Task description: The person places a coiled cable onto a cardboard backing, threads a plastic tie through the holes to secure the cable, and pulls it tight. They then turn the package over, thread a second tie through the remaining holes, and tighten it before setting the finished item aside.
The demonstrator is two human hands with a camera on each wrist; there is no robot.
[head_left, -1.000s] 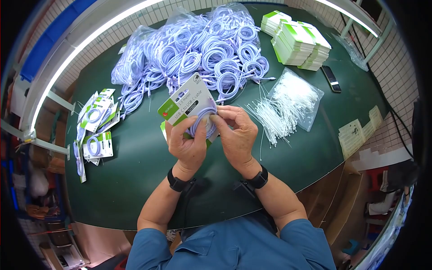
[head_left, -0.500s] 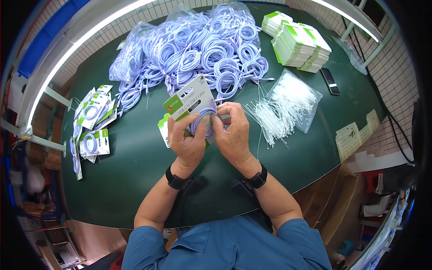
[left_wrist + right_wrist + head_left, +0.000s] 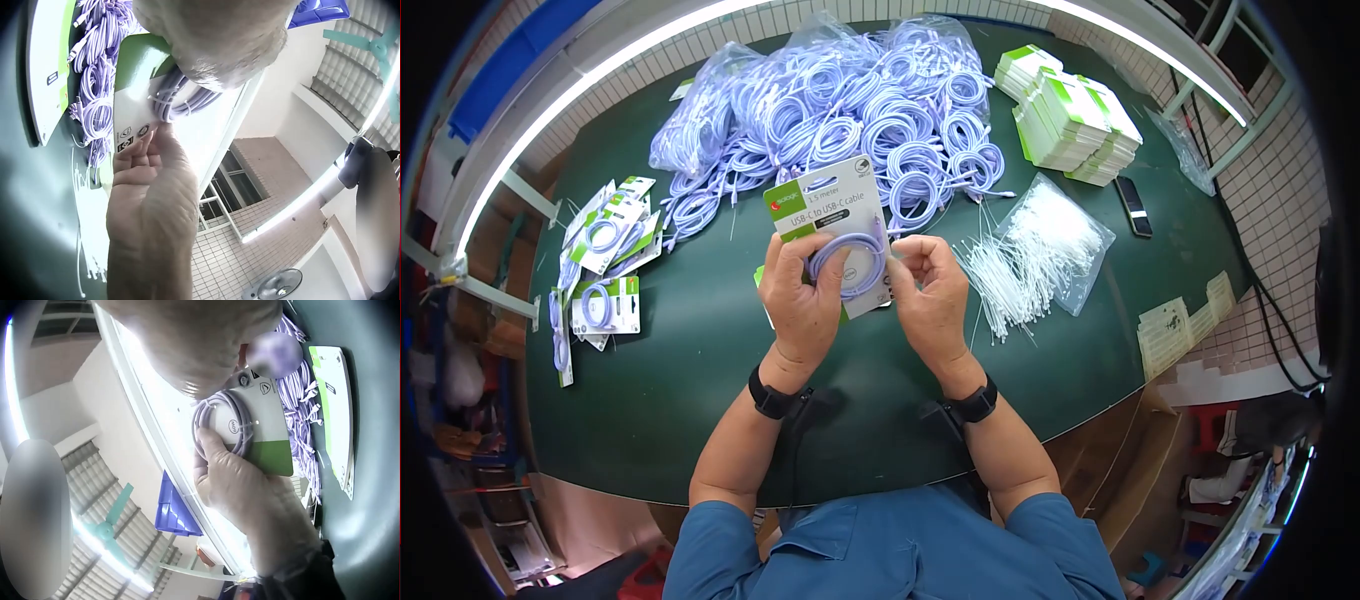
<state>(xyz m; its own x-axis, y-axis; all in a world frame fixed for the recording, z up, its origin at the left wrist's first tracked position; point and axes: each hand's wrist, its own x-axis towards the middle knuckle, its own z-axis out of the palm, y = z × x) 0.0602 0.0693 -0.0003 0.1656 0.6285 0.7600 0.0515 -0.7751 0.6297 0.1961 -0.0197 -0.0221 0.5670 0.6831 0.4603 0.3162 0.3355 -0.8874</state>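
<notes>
A white-and-green printed packaging card carries a coil of lilac USB cable. My left hand grips the card from its left side, thumb laid over the coil and fingers behind. At the card's right edge my right hand has its thumb and fingertips together, pinching the edge beside the coil. In the left wrist view, thin white ties cross the coil. More cards lie on the table behind the held one, mostly hidden by it in the head view.
Bagged and loose lilac cable coils heap at the back. Stacked cards stand back right, near a phone. White cable ties spill from a plastic bag. Carded cables pile at the left on the green table.
The card has turned more upright and faces the head camera more squarely. My right fingertips have shifted from over the coil out to the card's right edge; the left hand keeps its hold.
</notes>
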